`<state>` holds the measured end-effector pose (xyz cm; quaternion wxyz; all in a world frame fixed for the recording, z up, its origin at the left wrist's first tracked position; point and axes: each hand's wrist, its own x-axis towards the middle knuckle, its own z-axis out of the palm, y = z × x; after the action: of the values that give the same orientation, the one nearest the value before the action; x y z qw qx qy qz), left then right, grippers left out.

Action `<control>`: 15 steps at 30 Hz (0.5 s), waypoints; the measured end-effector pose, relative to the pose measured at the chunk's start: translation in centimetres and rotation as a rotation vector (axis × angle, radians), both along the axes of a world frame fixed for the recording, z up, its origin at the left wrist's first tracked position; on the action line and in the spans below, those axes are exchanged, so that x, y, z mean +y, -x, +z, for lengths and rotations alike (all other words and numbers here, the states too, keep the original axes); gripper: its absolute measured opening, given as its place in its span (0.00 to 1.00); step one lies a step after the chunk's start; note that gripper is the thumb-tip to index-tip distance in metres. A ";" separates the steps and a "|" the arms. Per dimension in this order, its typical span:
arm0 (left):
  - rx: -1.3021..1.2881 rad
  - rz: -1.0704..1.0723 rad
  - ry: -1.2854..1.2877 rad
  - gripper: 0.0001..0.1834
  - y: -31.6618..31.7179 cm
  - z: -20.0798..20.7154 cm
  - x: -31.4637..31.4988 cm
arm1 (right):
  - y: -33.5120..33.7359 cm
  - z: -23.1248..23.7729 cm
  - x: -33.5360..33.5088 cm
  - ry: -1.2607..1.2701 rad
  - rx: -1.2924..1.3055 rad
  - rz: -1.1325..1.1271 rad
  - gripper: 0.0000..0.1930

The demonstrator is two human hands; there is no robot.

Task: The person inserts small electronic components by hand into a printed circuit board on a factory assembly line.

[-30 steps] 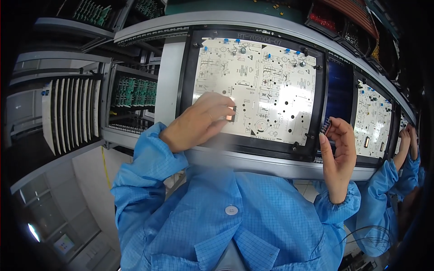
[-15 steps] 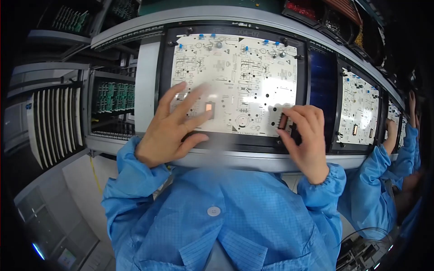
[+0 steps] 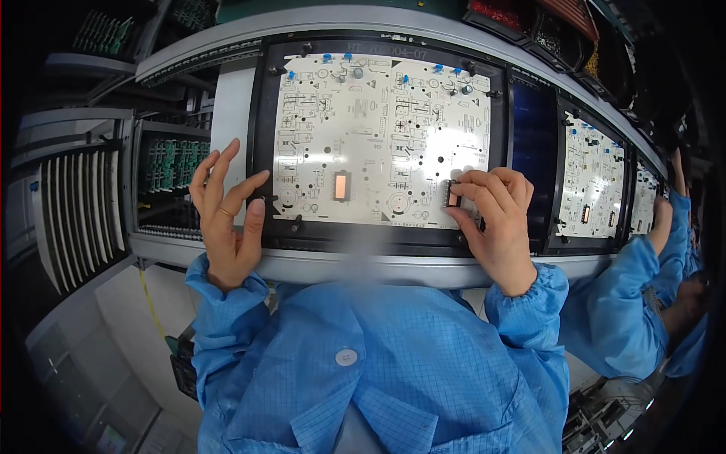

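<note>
In front of me a large white circuit board [image 3: 363,144] lies in a dark frame [image 3: 393,238]. My right hand [image 3: 497,219] is at the board's lower right part, thumb and fingers pinching a dark chip [image 3: 454,194] with pins along its side and a copper-coloured face. Whether its pins sit in the board I cannot tell. Off the board's left edge, my left hand [image 3: 233,216] hovers with fingers spread, holding nothing. A similar copper-faced component [image 3: 341,186] shows on the board's lower left half. Small blue parts [image 3: 327,58] stand along its far edge.
Further right along the metal rail [image 3: 302,261] is another framed board [image 3: 591,181]; beyond it a co-worker's blue sleeve [image 3: 616,303] and hand reach in. Racks with green boards [image 3: 175,163] and pale panels [image 3: 79,219] stand left. Bins of red parts [image 3: 495,19] sit at the far right.
My left hand has moved left off the board, uncovering the copper-faced component. My right hand has shifted the chip slightly left and away from me. The view has shifted a little.
</note>
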<state>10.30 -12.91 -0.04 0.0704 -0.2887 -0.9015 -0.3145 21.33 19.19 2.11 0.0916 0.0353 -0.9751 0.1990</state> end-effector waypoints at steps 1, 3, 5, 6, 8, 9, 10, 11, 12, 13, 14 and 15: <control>0.001 0.008 -0.015 0.14 0.0 -0.1 -0.1 | 0.0 0.0 0.0 0.001 -0.002 0.002 0.17; -0.009 0.013 -0.011 0.14 -0.1 -0.1 -0.1 | -0.1 0.0 0.0 0.002 -0.005 0.004 0.17; -0.018 0.016 -0.005 0.14 0.0 -0.1 -0.1 | -0.2 -0.1 -0.1 -0.004 0.006 -0.009 0.16; -0.023 0.018 0.010 0.15 0.1 -0.1 -0.1 | -0.2 -0.1 -0.1 -0.004 0.004 -0.011 0.16; -0.029 0.017 0.023 0.15 0.3 -0.2 0.0 | -0.2 -0.3 0.0 -0.043 0.012 -0.027 0.14; -0.043 0.044 0.008 0.15 0.2 -0.1 0.2 | -0.3 -0.4 0.1 -0.046 0.013 -0.028 0.14; -0.056 0.071 -0.007 0.16 0.2 -0.1 0.3 | -0.4 -0.5 0.1 -0.031 0.016 -0.030 0.14; -0.054 0.070 -0.012 0.16 0.1 -0.3 0.4 | -0.5 -0.4 0.2 -0.017 0.020 -0.032 0.14; -0.167 0.138 -0.109 0.16 0.0 -0.6 0.2 | -0.5 -0.2 0.2 -0.022 0.026 -0.033 0.14; -0.280 0.206 -0.208 0.17 -0.1 -1.0 0.1 | -0.7 0.3 0.3 0.001 0.006 -0.029 0.15; -0.408 0.244 -0.247 0.18 -0.4 -1.4 -0.1 | -0.8 0.6 0.4 0.024 -0.012 -0.025 0.16; -0.510 0.242 -0.339 0.19 -0.6 -1.3 0.1 | -0.9 0.6 0.9 0.049 -0.008 -0.032 0.14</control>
<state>10.94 -12.81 -1.36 -0.0739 -0.0754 -0.8527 -0.5116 22.22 20.10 2.76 0.0920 0.0166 -0.9707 0.2215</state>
